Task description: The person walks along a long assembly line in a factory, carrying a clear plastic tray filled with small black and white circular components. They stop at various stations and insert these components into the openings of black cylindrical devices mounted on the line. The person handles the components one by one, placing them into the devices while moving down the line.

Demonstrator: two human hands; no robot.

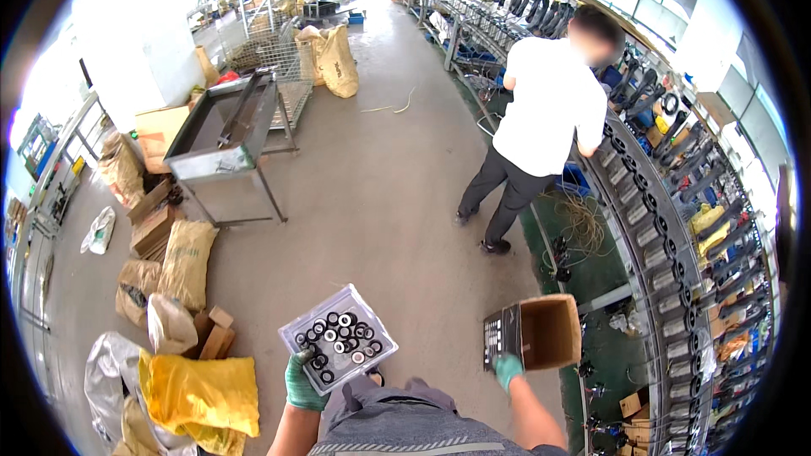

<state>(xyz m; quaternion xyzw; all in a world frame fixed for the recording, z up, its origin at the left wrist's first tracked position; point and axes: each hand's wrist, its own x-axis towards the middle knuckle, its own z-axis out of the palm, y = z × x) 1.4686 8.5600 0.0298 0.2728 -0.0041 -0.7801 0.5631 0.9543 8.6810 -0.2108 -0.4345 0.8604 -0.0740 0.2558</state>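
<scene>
My left hand point(303, 383), in a green glove, is closed on the near left edge of a shallow translucent plastic bin point(384, 339). Loose black rings point(317, 361) lie scattered in the bin, some of them with pale or metallic centres. My right hand point(507, 370), also in a green glove, is at the near edge of a cardboard box point(551, 333) whose open side shows a bare brown inside. The box's left flap or side point(503, 336) is dark with pale markings. How the right fingers are placed against it is not clear.
At the right, a person in a white shirt point(549, 110) stands facing a long assembly line point(642, 203) full of dark parts. A metal trough table point(211, 160) stands at the left. Below it are woven sacks point(187, 266) and a yellow bag point(203, 393). Grey floor point(372, 211) runs between.
</scene>
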